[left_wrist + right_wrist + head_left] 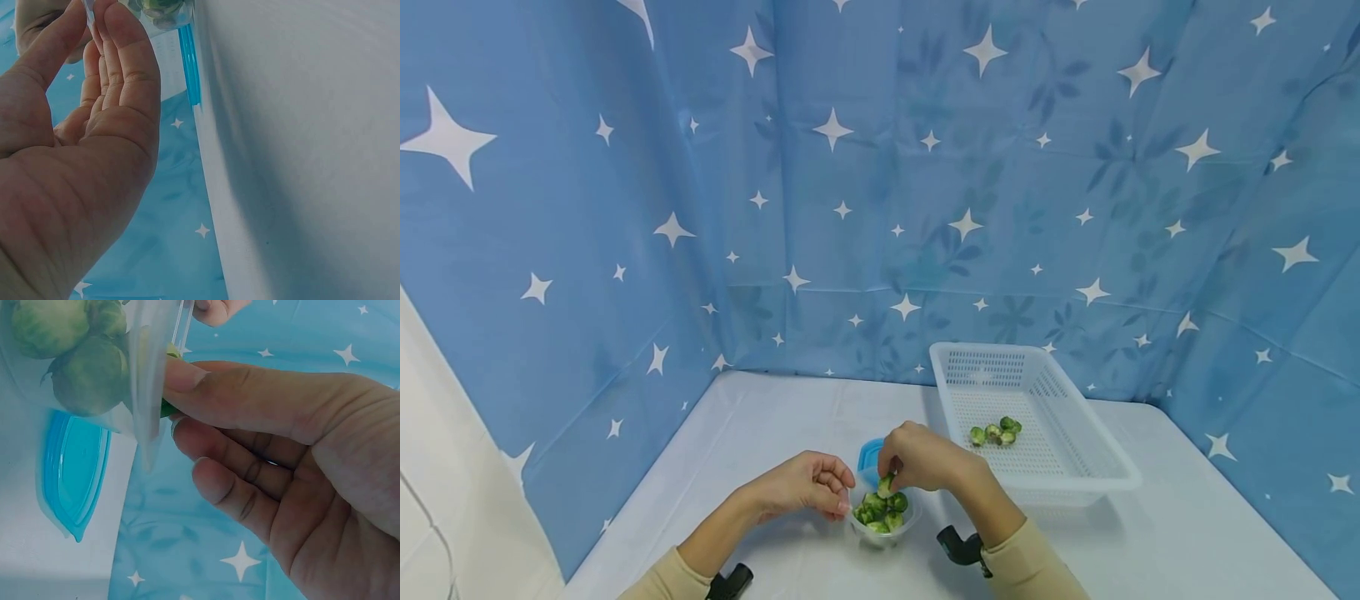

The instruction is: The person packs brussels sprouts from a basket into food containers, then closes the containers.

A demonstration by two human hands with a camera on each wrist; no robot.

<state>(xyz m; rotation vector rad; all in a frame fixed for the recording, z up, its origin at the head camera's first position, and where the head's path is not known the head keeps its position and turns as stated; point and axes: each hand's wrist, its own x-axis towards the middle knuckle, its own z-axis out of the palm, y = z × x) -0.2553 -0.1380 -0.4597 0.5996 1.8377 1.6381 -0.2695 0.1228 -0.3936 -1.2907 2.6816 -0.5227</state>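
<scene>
A small clear plastic container [883,540] stands on the white table, filled with several green Brussels sprouts [874,503]. My left hand [808,483] pinches its rim at the left side; in the left wrist view the thumb and fingertips meet on a clear edge. Over the opening, my right hand [923,457] holds one Brussels sprout [886,486] between thumb and forefinger. Seen from the right wrist, that sprout is mostly hidden behind the thumb [219,397] and the container's wall [150,419]. The other right fingers are loosely bent.
Just behind the container lies a blue lid [869,454]. A white perforated basket [1078,482] with several more Brussels sprouts [992,432] sits at the back right. Blue star-patterned curtain [835,217] hangs along the table's back and sides.
</scene>
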